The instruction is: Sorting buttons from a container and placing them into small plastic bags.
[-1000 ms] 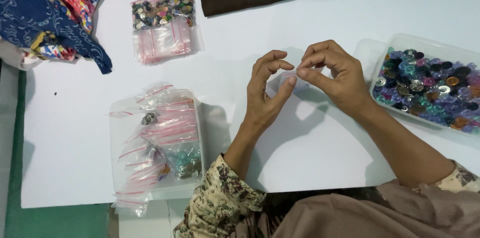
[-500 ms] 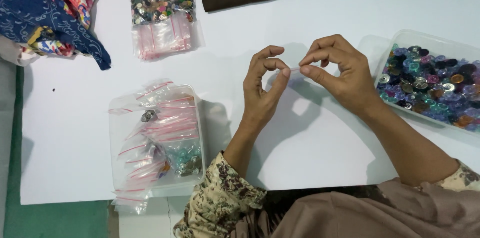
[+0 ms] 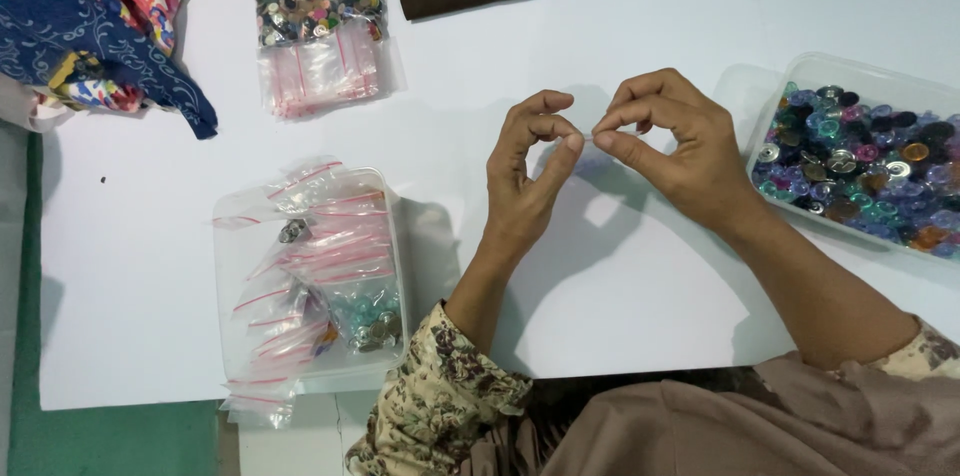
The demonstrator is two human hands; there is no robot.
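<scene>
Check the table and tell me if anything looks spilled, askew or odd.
Nothing is spilled. Only the small zip bags look untidy: they overflow the clear tub at the table's near edge. The buttons stay inside their tray. Both hands pinch a small clear bag between them.

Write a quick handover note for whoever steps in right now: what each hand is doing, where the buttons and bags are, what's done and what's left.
Left hand and right hand pinch a small clear zip bag between their fingertips above the white table.
Loose coloured buttons fill the clear tray at right.
Done: filled bags lie at the far left.
Left: a tub of zip bags, mostly empty, sits near left.
</scene>
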